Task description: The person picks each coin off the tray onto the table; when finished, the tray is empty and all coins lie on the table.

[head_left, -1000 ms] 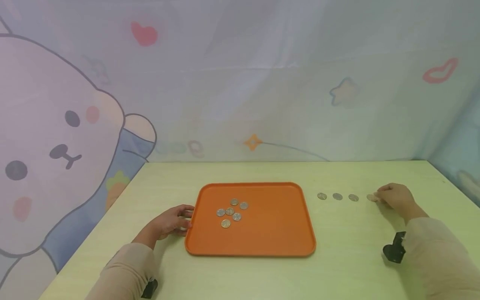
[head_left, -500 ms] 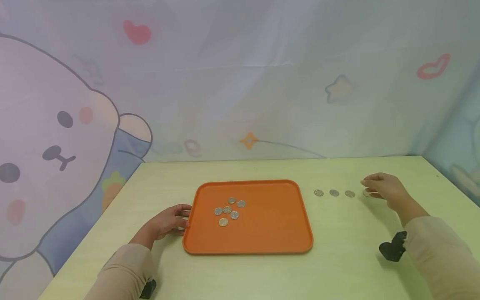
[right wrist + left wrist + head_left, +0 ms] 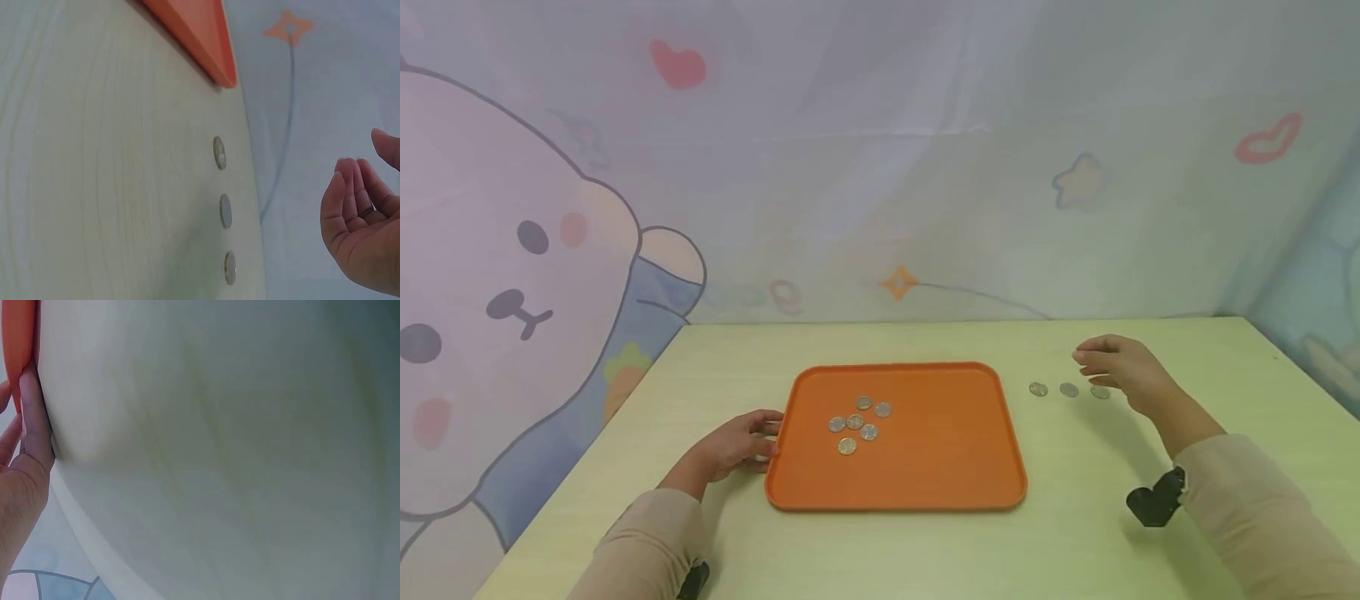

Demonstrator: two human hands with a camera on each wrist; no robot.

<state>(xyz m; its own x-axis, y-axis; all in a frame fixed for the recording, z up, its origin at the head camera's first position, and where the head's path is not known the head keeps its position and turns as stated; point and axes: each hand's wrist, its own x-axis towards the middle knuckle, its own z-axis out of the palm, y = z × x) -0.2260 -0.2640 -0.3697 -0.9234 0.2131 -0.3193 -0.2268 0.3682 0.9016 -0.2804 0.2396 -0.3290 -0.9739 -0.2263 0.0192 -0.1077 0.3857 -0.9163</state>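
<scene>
In the head view my left hand point(image 3: 737, 446) rests at the left edge of an orange tray point(image 3: 940, 467), its fingertips touching the rim. The left wrist view shows fingers point(image 3: 37, 419) against the tray's orange edge point(image 3: 19, 337). Several coins point(image 3: 854, 422) lie clustered on the tray's left half. To the right of the tray, a row of coins on the table includes a left coin point(image 3: 1038, 389), a middle coin point(image 3: 1069, 389) and a right coin point(image 3: 230, 267). My right hand point(image 3: 1123, 371) hovers over the row's right end, thumb apart from the fingers, with no held thing visible. Whatever lies behind that hand is hidden.
The pale wooden table point(image 3: 925, 558) extends around the tray. A printed cloth backdrop point(image 3: 865, 167) hangs behind the table's far edge. Dark wrist devices are attached at both sleeves, the right one point(image 3: 1156, 498) over the table.
My right hand was at the fourth coin in the row, then lifted off it and moved left above the row. My left hand has stayed at the tray's edge.
</scene>
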